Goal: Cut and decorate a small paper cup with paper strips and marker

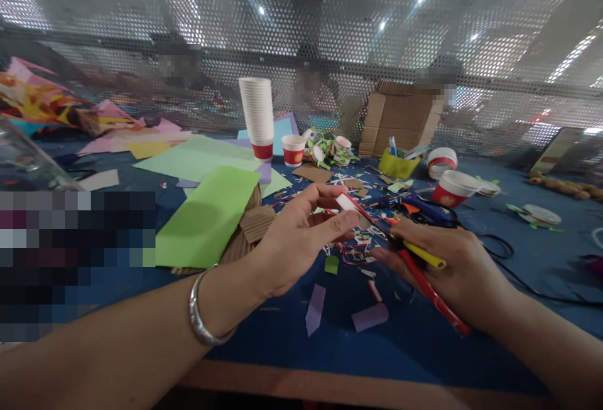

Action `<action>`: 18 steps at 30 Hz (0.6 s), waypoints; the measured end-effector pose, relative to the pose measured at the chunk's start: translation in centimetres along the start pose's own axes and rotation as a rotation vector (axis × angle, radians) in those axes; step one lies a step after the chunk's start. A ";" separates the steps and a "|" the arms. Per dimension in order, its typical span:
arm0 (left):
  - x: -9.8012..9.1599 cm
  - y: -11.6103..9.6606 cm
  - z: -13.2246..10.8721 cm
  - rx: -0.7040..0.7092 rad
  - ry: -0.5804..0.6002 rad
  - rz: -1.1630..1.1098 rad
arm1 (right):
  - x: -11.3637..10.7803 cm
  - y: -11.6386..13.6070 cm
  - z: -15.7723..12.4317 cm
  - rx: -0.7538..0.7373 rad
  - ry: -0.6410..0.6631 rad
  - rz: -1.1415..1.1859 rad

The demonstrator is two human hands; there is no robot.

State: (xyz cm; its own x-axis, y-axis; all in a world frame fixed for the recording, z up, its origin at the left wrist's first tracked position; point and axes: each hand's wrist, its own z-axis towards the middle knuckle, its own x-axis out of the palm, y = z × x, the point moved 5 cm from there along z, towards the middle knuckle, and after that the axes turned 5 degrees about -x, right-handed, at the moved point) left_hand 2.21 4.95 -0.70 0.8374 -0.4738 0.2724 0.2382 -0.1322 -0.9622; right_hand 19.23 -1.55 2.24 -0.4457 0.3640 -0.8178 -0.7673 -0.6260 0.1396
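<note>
Snipping mid-cut: left hand (296, 240) fingers (336, 225) pinch paper strip (349, 203); right hand (459, 265) closed round scissors (426, 287); scraps (351, 253) litter desk (282, 334) at 12 o'clock.

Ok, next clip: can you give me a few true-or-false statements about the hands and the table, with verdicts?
1. The right hand holds scissors. True.
2. The left hand is empty. False: it pinches a small white and red scrap.
3. A bracelet sits on the left wrist. True.
4. The stack of cups lies tipped over. False: it stands upright.
5. The green sheet lies to the right of the scissors. False: it lies on the left, beyond the left hand.
</note>
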 end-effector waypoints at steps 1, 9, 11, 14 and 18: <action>0.0 0.0 0.0 0.004 0.003 -0.001 | 0.0 0.0 0.0 -0.005 -0.007 -0.014; -0.1 0.0 0.0 0.004 -0.015 0.015 | 0.2 -0.1 -0.3 -0.036 -0.033 -0.130; -0.1 0.0 0.0 0.010 -0.019 0.018 | 0.3 -0.1 -0.3 -0.034 -0.030 -0.129; -0.1 0.0 0.0 0.022 -0.024 0.035 | 0.4 -0.1 -0.1 -0.022 -0.018 -0.104; 0.0 0.1 0.1 0.027 -0.022 0.077 | 0.3 0.0 0.0 -0.010 0.002 -0.064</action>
State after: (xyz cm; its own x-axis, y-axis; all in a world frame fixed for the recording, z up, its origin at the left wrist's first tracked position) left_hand 2.24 5.03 -0.82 0.8644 -0.4621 0.1983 0.1859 -0.0728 -0.9799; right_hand 19.13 -1.47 1.98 -0.3950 0.4020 -0.8261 -0.7896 -0.6082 0.0816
